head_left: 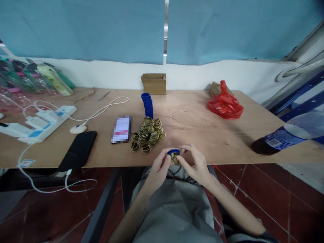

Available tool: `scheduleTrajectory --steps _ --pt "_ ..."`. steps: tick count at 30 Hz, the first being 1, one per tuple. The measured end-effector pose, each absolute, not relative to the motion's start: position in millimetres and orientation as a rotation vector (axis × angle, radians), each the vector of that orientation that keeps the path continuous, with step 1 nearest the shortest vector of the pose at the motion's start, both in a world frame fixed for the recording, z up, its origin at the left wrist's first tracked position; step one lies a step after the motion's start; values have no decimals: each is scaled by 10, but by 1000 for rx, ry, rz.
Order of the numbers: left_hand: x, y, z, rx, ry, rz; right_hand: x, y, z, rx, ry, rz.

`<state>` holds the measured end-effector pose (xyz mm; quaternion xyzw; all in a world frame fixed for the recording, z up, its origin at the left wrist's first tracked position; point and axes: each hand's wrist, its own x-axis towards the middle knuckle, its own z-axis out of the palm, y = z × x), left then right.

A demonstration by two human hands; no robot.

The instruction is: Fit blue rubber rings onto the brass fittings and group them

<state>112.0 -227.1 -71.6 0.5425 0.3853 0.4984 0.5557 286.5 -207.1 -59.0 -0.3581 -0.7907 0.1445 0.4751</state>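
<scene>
I have the left hand (159,163) and right hand (194,162) pinching a blue ring (173,151), seen longest left-to-right, its gold piece (174,158) pointing lapward.

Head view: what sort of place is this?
Likely an informal small-parts workspace: a pile of brass-coloured metal parts, a stack of blue rings and a power strip share one table.

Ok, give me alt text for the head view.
Left hand and right hand hold a blue ring and a brassy piece at the table edge. Beyond, leftward: a pile of brassy pieces and a stack of blue rings.
</scene>
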Motion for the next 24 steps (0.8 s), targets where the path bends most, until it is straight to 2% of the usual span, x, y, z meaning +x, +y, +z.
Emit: scheduleTrajectory --steps 14,24 --pt "1182 -2372 -705 1376 868 1289 2737 -2195 -667 -791 -1830 -2" --pt "1152 -2369 -774 1473 958 1278 2697 -2232 -623 -842 -1823 45"
